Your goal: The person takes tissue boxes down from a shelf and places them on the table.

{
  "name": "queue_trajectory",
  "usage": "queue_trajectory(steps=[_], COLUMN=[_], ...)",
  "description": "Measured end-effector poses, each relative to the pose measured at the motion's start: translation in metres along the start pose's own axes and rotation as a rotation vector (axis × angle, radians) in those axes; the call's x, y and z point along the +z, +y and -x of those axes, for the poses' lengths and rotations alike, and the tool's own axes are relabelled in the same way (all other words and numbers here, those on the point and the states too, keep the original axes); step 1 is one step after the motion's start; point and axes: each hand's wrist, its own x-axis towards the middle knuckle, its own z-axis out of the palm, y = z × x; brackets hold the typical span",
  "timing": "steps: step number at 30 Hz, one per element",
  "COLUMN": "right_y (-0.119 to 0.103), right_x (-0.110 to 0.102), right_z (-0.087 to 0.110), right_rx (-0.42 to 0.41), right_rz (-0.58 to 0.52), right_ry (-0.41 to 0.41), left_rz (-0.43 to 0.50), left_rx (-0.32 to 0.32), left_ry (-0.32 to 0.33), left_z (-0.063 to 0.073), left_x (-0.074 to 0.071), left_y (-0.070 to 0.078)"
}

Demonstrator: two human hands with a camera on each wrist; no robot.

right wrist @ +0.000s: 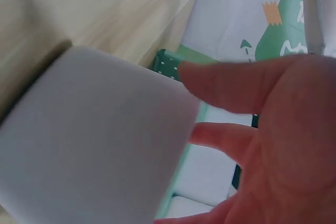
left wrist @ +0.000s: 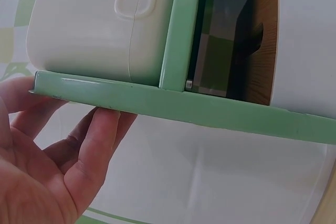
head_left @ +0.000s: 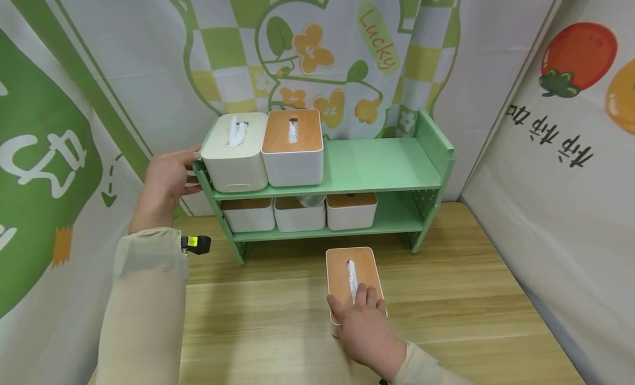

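Note:
My left hand [head_left: 168,178] grips the left side panel of the green two-tier shelf [head_left: 382,161]; its fingers [left wrist: 102,135] press the panel's outer face near the edge. Just inside that panel stands a cream tissue box [head_left: 235,167], and beside it a white tissue box with a wood-look lid [head_left: 292,137]. In front of the shelf, another wood-lidded tissue box [head_left: 347,263] sits on the table. My right hand [head_left: 369,330] rests over its near end, fingers spread on the lid and thumb at the left rim. The right wrist view shows the box's pale wall [right wrist: 100,135].
On the lower tier stand a left tissue box [head_left: 248,217], a middle box [head_left: 300,217] with tissue poking out, and a right box [head_left: 352,214]. The shelf stands on a wood-grain table [head_left: 446,308]. Patterned curtains [head_left: 149,59] surround the table.

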Motion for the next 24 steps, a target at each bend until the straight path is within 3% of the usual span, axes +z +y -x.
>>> queue_trajectory(steps=[4,11,19,24], right_y=[-0.004,0.000,0.005,0.004], right_x=[-0.003,-0.007,-0.022,-0.020], right_z=[0.000,0.000,0.004,0.001], right_rx=[0.028,0.048,0.096,0.089], right_rz=[-0.012,0.040,0.090,0.105], right_ry=[-0.047,-0.031,-0.090,-0.078], left_rz=[-0.009,-0.008,-0.003,0.033], left_rx=[-0.005,0.008,0.004,0.013], left_ry=[0.006,0.001,0.002,0.011], left_z=[0.001,0.001,0.001,0.000], left_x=[-0.001,0.001,0.004,0.002], left_y=[0.000,0.000,-0.001,0.000])
